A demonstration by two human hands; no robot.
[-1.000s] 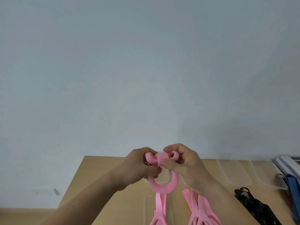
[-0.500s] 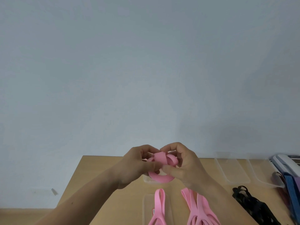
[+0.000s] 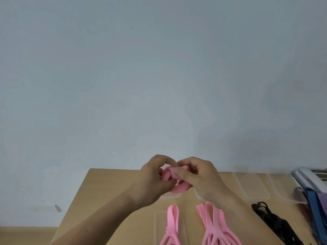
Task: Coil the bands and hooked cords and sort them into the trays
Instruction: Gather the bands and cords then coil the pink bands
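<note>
A pink band (image 3: pixel 178 187) is wound into a small coil in the air above the wooden table (image 3: pixel 109 200). My left hand (image 3: pixel 152 181) grips its left side, and my right hand (image 3: pixel 200 179) pinches the top wrap with thumb and fingers. Much of the coil is hidden by my fingers. Below, a loose pink band (image 3: pixel 171 225) lies in a clear tray (image 3: pixel 156 227). Several more pink bands (image 3: pixel 217 225) lie on the table to its right.
Clear trays (image 3: pixel 251 188) stand in a row along the table's far edge. Black hooked cords (image 3: pixel 270 220) lie at the right, with blue and purple cords (image 3: pixel 315 206) beyond them. A white device (image 3: pixel 309 179) sits at the far right. A pale wall rises behind the table.
The hanging loop of the pink band has been wound up tighter into the coil. My hands have drawn closer together around it.
</note>
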